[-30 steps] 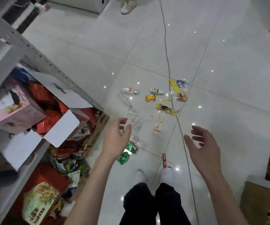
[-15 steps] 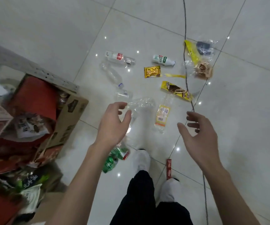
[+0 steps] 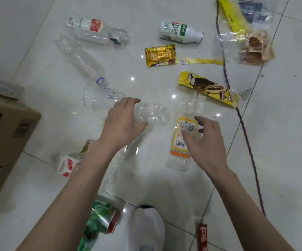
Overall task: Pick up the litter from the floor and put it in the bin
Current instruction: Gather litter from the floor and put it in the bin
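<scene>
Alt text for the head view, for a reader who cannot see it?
Two bare hands reach over litter on a white tiled floor: the left hand at a crushed clear bottle, the right hand above a yellow-labelled bottle.

Litter (image 3: 160, 55) crowds the middle floor (image 3: 28, 42); cardboard box (image 3: 3, 134) blocks left, cable (image 3: 244, 131) runs right.

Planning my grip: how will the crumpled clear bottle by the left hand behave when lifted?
The crumpled clear bottle looks empty, so probably very light. Its crushed walls will likely give under the left hand. Dented, it seems unlikely to roll.
</scene>
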The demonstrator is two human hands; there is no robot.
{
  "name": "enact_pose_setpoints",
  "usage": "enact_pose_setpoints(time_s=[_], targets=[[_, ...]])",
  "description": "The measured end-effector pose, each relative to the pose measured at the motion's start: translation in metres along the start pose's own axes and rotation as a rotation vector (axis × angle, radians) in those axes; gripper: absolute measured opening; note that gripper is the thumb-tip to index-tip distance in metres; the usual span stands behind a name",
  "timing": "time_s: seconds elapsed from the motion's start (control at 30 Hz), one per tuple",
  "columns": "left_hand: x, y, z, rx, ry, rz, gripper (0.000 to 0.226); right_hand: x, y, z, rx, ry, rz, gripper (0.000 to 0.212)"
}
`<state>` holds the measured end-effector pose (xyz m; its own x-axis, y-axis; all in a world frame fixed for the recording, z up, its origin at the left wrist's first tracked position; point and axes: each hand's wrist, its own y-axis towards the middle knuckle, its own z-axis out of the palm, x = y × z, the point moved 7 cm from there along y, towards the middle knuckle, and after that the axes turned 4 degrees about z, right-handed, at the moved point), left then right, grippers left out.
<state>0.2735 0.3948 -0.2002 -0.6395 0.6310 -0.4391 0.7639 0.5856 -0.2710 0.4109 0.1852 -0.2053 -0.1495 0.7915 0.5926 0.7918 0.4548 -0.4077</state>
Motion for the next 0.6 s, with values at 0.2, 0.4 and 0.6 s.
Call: enact_pose_setpoints(time_s=[0.2, 0.4, 0.6], targets=[[0.004, 0.02, 0.043, 0.087, 0.254, 0.127, 0.096, -0.02, 0.021, 0.037, -0.116, -0.172, 0.046, 0.076], [0.005, 0.029, 0.05, 0.062, 0.279, 0.13, 0.081, -0.019, 0.022, 0.06, -0.184, -0.321, 0.054, 0.086], [-0.001, 0.034, 0.041, -0.042, 0.297, 0.124, 0.08, -0.019, 0.021, 0.058, -0.178, -0.303, 0.062, 0.084]])
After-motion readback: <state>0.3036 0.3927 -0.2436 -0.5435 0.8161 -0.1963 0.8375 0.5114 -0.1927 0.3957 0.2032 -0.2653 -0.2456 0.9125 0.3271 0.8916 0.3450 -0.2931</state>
